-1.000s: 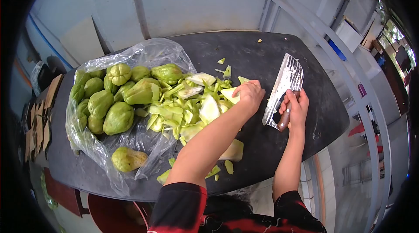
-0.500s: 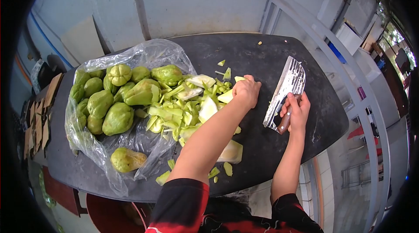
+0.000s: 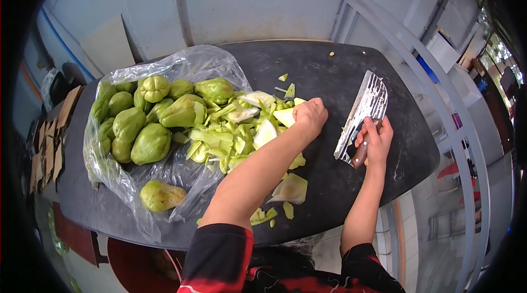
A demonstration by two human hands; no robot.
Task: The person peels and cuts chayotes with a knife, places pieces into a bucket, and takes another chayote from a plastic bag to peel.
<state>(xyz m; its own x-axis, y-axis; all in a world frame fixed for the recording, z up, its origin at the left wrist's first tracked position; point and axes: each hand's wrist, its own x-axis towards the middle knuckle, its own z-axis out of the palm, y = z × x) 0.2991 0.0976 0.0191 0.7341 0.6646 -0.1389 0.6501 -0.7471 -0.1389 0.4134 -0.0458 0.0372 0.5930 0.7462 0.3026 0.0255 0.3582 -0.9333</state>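
My left hand (image 3: 311,116) is closed at the right edge of a heap of pale green pieces and peelings (image 3: 233,138); what its fingers hold, if anything, is hidden. A pale green slice (image 3: 285,116) lies just left of it. In my right hand (image 3: 376,142) is the brown handle of a wide knife (image 3: 364,109), its whitish-smeared blade pointing up and away over the dark table (image 3: 324,194). Several whole green chayotes (image 3: 151,143) sit on a clear plastic bag (image 3: 192,65) at the left. One yellowish chayote (image 3: 160,196) lies nearer the front edge.
A cut pale piece (image 3: 292,189) and small scraps (image 3: 288,210) lie near the front of the table. Grey metal railing (image 3: 433,68) runs along the right. Below the table's front edge is a red container (image 3: 137,265). Broken brown boards (image 3: 52,144) stand at the far left.
My left hand has moved slightly left from where it was a second ago, staying closed beside the heap. The knife remains in my right hand, nearly still. The view has shifted slightly.
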